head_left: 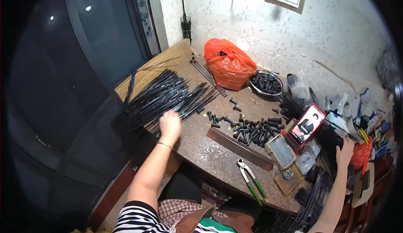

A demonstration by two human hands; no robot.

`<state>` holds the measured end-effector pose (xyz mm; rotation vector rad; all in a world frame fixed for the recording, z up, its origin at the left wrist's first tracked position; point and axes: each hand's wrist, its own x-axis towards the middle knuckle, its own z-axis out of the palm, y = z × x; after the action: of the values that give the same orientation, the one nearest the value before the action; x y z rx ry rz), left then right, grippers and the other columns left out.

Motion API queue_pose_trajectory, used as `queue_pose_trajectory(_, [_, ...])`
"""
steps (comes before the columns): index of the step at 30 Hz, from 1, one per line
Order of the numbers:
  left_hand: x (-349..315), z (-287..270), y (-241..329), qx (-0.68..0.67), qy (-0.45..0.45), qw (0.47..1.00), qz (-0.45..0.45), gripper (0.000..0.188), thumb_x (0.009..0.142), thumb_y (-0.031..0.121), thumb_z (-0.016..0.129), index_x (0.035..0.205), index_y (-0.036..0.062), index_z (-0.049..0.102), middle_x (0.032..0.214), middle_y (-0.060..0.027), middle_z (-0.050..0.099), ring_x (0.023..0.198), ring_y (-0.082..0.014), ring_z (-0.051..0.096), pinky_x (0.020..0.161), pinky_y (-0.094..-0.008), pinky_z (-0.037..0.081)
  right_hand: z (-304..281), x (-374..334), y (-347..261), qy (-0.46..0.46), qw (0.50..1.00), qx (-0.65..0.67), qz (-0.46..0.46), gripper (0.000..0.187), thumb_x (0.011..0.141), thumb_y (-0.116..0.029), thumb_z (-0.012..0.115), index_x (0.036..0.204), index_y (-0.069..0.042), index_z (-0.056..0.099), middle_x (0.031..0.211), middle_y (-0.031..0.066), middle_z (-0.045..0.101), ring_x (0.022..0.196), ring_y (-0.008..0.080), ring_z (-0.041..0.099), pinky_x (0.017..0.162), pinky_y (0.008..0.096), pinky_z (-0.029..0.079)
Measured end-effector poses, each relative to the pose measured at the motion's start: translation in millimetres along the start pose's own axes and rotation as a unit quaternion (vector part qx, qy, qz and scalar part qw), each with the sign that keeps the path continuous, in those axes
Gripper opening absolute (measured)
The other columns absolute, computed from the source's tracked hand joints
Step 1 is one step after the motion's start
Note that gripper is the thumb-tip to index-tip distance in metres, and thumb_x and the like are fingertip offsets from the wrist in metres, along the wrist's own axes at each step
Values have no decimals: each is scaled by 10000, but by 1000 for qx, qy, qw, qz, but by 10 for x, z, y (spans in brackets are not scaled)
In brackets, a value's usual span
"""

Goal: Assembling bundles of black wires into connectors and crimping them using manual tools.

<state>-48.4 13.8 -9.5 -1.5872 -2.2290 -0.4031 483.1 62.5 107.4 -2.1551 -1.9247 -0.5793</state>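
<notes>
We cannot tell whether our left hand (171, 126) or right hand (345, 151) has fingers grasping anything; a red bag (231, 67) looks mostly opaque; a bowl (267, 94) holds black parts (267, 83).

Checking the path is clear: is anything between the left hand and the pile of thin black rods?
Nothing visible: the left hand is at the near edge of the black rods; whether it touches them is unclear.

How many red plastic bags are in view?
2: a large red bag on the table, left of the metal bowl, and a smaller red bag just right of the right hand. More may be hidden in clutter.
</notes>
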Motion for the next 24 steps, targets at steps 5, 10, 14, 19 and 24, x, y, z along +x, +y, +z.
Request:
queue_pose_trajectory(5, [-161, -90, 24, 46, -21, 999, 0, 315, 618, 313, 590, 739, 32, 518, 749, -88, 482, 740, -226, 460, 618, -339, 375, -325, -510, -501, 63, 959, 236, -145, 222, 615, -29, 530, 830, 3, 487, 934, 151, 452, 897, 293, 417, 793, 342, 328])
queue_pose_trajectory(10, [-206, 63, 231, -49, -3, 998, 44, 98, 703, 75, 382, 733, 23, 460, 749, -96, 436, 754, -244, 437, 642, -368, 359, -114, -1039, -1364, -40, 896, 325, -299, 207, 570, -61, 570, 764, -22, 510, 878, 125, 485, 852, 285, 449, 744, 341, 366])
queue_pose_trajectory(14, [-110, 118, 293, -74, -9, 996, 38, 86, 707, 67, 388, 725, 8, 448, 719, -115, 465, 712, -253, 476, 604, -352, 407, 190, -1425, -1772, -83, 894, 309, -313, 289, 579, -114, 589, 848, -56, 500, 919, 110, 473, 865, 275, 451, 731, 361, 371])
queue_pose_trajectory(19, [-11, 1, 181, -45, -44, 996, 63, 77, 690, 74, 417, 665, 35, 479, 666, -97, 482, 643, -228, 510, 514, -314, 444, 234, -1599, -1823, -42, 916, 305, -258, 306, 613, -117, 576, 904, -75, 492, 979, 101, 453, 893, 271, 439, 742, 357, 357])
queue_pose_trajectory(24, [6, -1, 32, -39, 30, 997, 55, 78, 668, 79, 438, 627, 43, 495, 724, -91, 434, 710, -244, 457, 573, -335, 407, 211, -1627, -1882, -60, 917, 331, -214, 281, 631, -100, 551, 906, -79, 496, 976, 91, 463, 905, 256, 439, 757, 342, 346])
